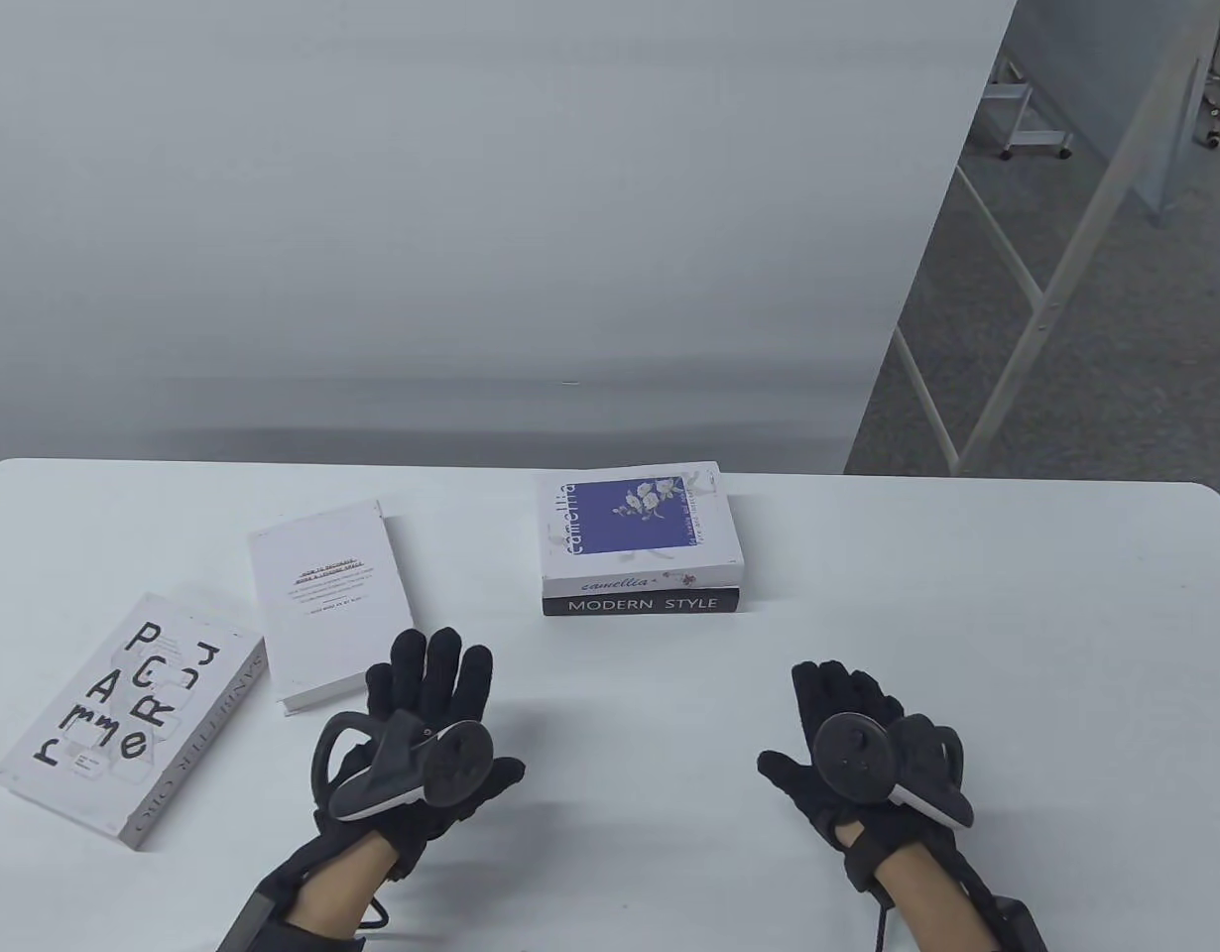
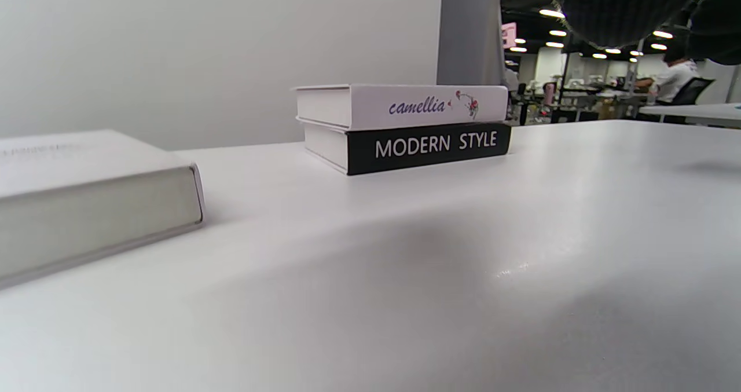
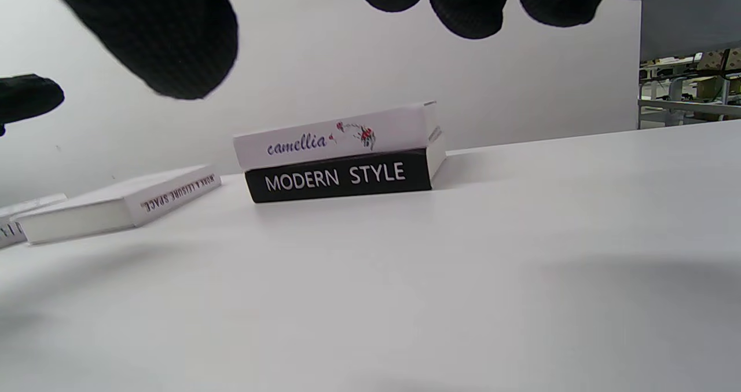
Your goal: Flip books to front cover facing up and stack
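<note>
Left of camellia book: lettered book, white book | camellia atop Modern Style book | left hand, right hand: spread, empty | right wrist view alone reads white book's spine.

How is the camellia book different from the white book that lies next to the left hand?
The camellia book lies on top of the black MODERN STYLE book; the white book lies alone on the table. The camellia book shows a purple panel with flowers; the white book shows only small text. The camellia book sits square to the table's edge; the white book is turned at an angle. Both are closed, flat and untouched.
</note>
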`<move>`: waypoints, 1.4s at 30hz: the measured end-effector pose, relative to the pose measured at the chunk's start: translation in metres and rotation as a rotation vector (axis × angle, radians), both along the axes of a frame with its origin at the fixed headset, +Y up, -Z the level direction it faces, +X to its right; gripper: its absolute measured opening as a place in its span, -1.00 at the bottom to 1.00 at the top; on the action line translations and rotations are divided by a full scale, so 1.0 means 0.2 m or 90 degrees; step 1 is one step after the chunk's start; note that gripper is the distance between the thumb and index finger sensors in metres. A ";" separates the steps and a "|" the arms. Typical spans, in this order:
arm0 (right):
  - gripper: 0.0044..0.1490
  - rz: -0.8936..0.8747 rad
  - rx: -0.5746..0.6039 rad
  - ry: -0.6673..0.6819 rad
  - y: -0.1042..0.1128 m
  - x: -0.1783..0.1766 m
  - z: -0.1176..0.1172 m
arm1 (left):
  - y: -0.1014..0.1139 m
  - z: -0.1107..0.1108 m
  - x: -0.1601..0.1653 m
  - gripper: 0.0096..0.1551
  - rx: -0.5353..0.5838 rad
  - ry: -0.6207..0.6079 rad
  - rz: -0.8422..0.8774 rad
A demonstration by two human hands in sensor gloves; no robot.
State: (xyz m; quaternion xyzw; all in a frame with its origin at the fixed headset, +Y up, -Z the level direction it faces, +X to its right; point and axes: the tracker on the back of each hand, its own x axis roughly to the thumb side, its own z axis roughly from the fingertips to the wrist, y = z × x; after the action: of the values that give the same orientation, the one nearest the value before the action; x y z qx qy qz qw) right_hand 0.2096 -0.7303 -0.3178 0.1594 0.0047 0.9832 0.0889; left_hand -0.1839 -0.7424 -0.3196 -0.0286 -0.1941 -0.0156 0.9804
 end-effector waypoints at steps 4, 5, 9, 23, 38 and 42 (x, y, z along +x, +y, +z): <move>0.16 -0.016 -0.036 -0.017 -0.02 0.00 0.00 | -0.05 -0.03 -0.02 0.34 -0.006 0.019 -0.005; 0.15 -0.009 -0.037 -0.016 -0.02 0.00 0.00 | -0.06 -0.04 -0.03 0.34 -0.009 0.031 -0.018; 0.14 0.002 -0.032 -0.023 -0.01 0.00 0.00 | -0.07 -0.13 -0.09 0.32 0.000 0.079 -0.029; 0.14 -0.006 -0.068 -0.008 -0.03 0.01 -0.01 | 0.01 -0.57 -0.54 0.01 -0.052 0.332 0.088; 0.12 -0.004 -0.103 0.003 -0.06 -0.01 -0.04 | -0.12 -0.80 -0.66 -0.24 -0.133 0.331 0.013; 0.11 -0.004 -0.104 0.002 -0.06 -0.01 -0.04 | -0.13 -0.81 -0.64 -0.33 -0.121 0.314 -0.052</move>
State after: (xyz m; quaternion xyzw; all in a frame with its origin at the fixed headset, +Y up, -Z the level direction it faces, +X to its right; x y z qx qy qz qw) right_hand 0.2085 -0.7417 -0.3257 0.1531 0.0842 0.9790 0.1046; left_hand -0.3125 -0.7691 -0.4813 -0.1315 0.0512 -0.0295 0.9896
